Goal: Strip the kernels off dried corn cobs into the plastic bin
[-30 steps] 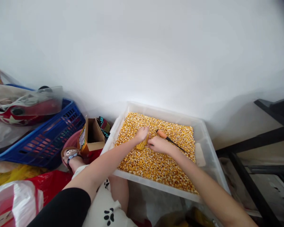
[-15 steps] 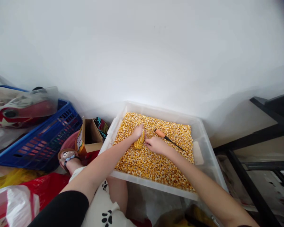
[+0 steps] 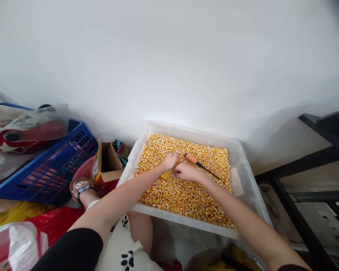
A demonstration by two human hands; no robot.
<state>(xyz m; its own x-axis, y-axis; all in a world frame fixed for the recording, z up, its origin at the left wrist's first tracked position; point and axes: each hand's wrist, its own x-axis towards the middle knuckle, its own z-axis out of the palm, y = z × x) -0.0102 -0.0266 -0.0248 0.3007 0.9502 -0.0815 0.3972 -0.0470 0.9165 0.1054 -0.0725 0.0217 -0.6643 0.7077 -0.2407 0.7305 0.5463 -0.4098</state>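
My left hand (image 3: 169, 161) is wrapped round a yellow corn cob (image 3: 166, 175), which it now mostly covers; only the cob's lower end shows beneath the wrist. Close against it on the right, my right hand (image 3: 184, 171) has its fingers curled in at the cob's side, and what they pinch, if anything, is hidden. Both hands are over a bed of loose corn kernels (image 3: 186, 203) in a translucent plastic bin (image 3: 186, 224). A tool with an orange handle and a thin dark shaft (image 3: 196, 161) lies on the kernels just right of my hands.
A blue plastic basket (image 3: 53, 165) full of things stands at the left, with an open cardboard box (image 3: 113, 176) between it and the bin. Black metal framing (image 3: 293, 222) rises at the right. A white wall (image 3: 169, 67) is behind the bin.
My left hand has shifted right and slightly down over the cob, hiding most of it. My right hand has barely moved, and the orange-handled tool lies where it was.
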